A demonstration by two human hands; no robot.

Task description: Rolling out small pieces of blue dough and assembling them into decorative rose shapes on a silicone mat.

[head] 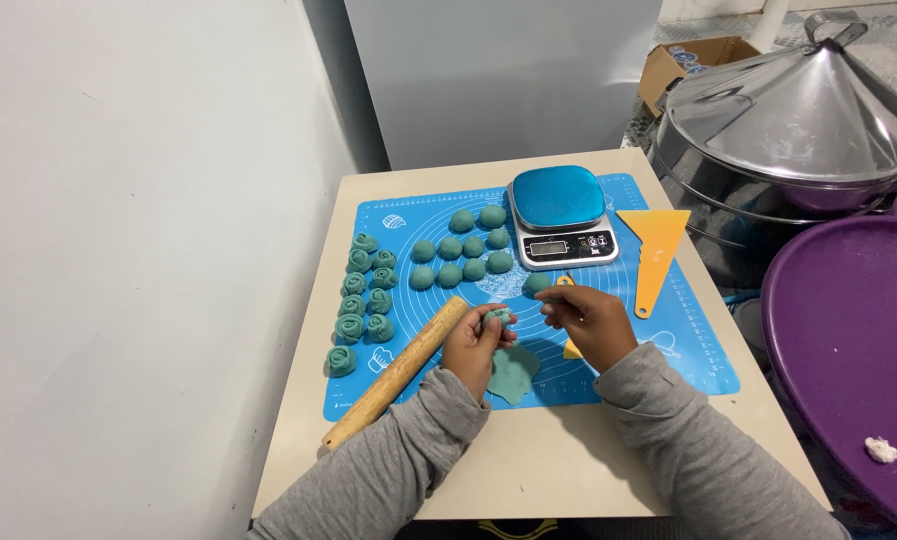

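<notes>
Near the front edge of the blue silicone mat (669, 350), above its middle, the left hand (477, 345) holds a small lump of teal dough (499, 318), its fingers curled closed around it so only the top shows. The right hand (589, 322) sits just beside it, fingertips pinched narrow and aimed at the lump; whether they touch it is unclear. Below the left hand a flattened piece of dough (514, 372) lies on the mat. A wooden rolling pin (397, 372) slants across the mat's front left corner. Along the left edge sit nine rose-shaped dough pieces (364, 300). Toward the back, nine plain dough balls (461, 255) cluster, with a tenth ball (537, 283) close to the right hand. One digital kitchen scale (561, 215) stands at the back edge, one yellow scraper (656, 255) to its right. The mat covers a small beige tabletop (529, 470) against a white wall (119, 250). Off the right edge stand a steel steamer (799, 130) and a purple tray (849, 340).
</notes>
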